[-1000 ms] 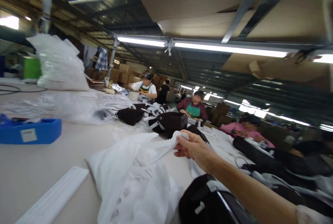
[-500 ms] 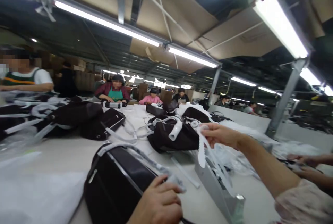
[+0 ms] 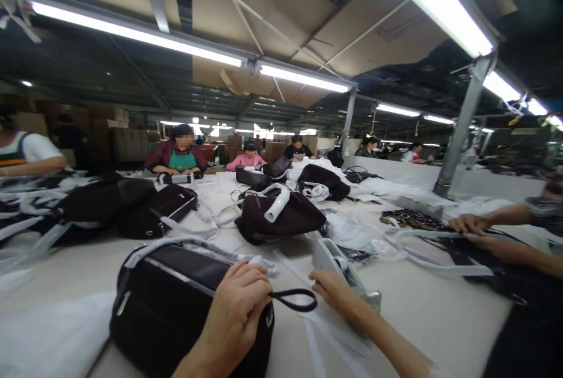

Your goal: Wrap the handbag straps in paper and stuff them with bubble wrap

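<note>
Black bag: It stands on the desk (image 3: 431, 319) right in front of me, the black bag (image 3: 167, 307) under my left arm and just short of the grey holder (image 3: 328, 258).
Left grip: My left grip (image 3: 237, 307) bends over the bag's near top corner, thumb and forefinger apparently pinching the root of the black loop (image 3: 303, 305), which sticks out freely to the right.
Right grip: My right grip (image 3: 329, 287) is beside the grey holder with its fingers curled. I cannot tell whether they pinch a strip, press on the holder or close on nothing.
White strips: Below my right wrist hang or lie several white strips (image 3: 314, 346); none visibly goes round the black loop.
Already done: The carry handle (image 3: 176, 242) wears a pale wrapping along the length I can see; its end by my fingers is partly hidden.
Left to do: The visible part of the black loop is bare, so I judge this bag to be partway along, its handle covered and its loop not.
Bags beyond: A second dark bag (image 3: 281, 222) lies behind, a white roll (image 3: 277, 206) on top.
At my right: A co-worker's hands (image 3: 488, 234) handle another dark bag with a pale-wrapped handle (image 3: 444, 264).
</note>
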A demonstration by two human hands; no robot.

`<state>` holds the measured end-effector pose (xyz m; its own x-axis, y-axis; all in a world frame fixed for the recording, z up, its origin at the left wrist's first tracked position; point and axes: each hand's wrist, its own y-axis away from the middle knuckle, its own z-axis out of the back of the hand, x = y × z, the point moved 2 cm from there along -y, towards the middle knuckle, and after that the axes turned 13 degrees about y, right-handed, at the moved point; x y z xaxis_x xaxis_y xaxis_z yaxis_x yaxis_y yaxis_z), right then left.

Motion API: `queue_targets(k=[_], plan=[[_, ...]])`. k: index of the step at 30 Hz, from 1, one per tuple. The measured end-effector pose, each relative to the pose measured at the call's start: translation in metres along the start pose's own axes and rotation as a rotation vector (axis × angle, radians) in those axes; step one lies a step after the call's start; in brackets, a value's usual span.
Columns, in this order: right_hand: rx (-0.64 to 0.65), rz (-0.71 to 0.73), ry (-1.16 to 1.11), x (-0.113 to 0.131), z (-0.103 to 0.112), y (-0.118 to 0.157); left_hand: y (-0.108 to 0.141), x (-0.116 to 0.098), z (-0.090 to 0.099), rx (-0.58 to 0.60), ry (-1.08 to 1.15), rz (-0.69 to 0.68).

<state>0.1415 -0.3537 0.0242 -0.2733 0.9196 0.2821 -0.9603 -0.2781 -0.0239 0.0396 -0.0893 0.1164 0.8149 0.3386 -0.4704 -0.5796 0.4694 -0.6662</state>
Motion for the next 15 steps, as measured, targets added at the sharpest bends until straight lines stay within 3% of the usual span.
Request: queue_targets(k=[3,7,15], plan=[[0.007,-0.011,0.070,-0.009,0.000,0.021,-0.010,0.004,-0.013,-0.021,0.000,0.048],[0.024,-0.077,0.137,-0.012,-0.017,0.042,-0.017,0.009,-0.019,-0.011,-0.008,0.079],[0.087,-0.166,0.182,-0.008,-0.031,0.031,-0.020,0.008,-0.014,-0.051,0.050,0.096]])
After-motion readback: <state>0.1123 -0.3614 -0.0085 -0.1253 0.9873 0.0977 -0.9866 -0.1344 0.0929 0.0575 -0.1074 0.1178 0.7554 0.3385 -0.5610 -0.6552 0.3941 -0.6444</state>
